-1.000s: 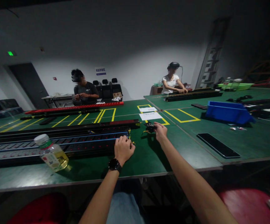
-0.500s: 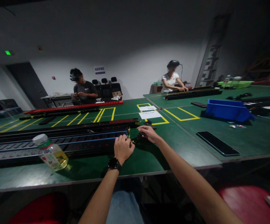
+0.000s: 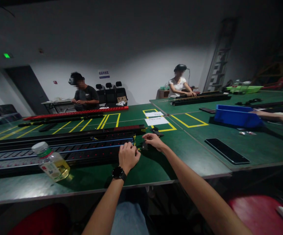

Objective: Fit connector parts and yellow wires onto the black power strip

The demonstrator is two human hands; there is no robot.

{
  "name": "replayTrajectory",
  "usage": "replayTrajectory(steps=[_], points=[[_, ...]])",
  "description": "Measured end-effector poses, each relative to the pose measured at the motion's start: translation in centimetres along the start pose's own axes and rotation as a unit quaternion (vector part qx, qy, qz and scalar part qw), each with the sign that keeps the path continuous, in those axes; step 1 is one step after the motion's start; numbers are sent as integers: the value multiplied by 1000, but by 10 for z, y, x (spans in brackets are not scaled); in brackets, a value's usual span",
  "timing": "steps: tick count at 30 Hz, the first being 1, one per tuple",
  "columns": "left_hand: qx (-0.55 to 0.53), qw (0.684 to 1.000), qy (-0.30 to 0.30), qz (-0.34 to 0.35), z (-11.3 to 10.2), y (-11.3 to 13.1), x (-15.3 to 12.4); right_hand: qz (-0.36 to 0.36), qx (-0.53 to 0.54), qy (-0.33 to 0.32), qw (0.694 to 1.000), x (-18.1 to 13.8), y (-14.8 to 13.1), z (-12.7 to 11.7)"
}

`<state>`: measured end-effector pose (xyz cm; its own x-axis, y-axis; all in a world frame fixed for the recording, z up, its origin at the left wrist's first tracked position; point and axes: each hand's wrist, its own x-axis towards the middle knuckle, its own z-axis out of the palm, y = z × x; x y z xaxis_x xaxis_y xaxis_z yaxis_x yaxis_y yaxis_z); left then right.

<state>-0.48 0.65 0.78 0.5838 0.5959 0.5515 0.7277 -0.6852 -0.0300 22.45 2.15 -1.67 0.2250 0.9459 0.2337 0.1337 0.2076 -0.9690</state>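
A long black housing (image 3: 92, 157) with blue edge strips and rows of red dots lies across the table to the left. At its right end my left hand (image 3: 129, 156), wearing a watch, has its fingers curled closed. A short yellow-tipped wire (image 3: 139, 149) pokes out at those fingertips. My right hand (image 3: 155, 142) is closed in a pinch on a small flat black piece (image 3: 144, 146), just right of the housing's end. Thin yellow wires (image 3: 135, 139) rise from that end. Behind my right hand sits another small black part (image 3: 156, 131).
A drink bottle (image 3: 52, 163) stands before the housing. To the right are a phone (image 3: 227, 150) and a blue bin (image 3: 238, 116), with another person's arm (image 3: 282, 119) beside it. Paper sheets (image 3: 156, 121) lie beyond my hands. Two people (image 3: 86, 95) (image 3: 178, 85) work across the table.
My right hand has turned slightly, and the black piece now shows its flat face. My left hand stays at the housing's end. Another person's arm has come in at the blue bin.
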Motion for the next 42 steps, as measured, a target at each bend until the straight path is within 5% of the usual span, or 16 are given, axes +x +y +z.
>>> replayTrajectory(steps=[11,20,30,42], points=[[2,1000,13,10,3,-3,-1,19,0,-97,995,-3,0,-3],[6,1000,10,14,2,-2,0,1,-99,-151,984,-6,-7,-5],[0,1000,-23,21,-7,-1,0,7,-49,-256,966,1,3,-5],[6,999,-22,37,-9,-1,-1,-19,-61,-280,958,0,7,-7]])
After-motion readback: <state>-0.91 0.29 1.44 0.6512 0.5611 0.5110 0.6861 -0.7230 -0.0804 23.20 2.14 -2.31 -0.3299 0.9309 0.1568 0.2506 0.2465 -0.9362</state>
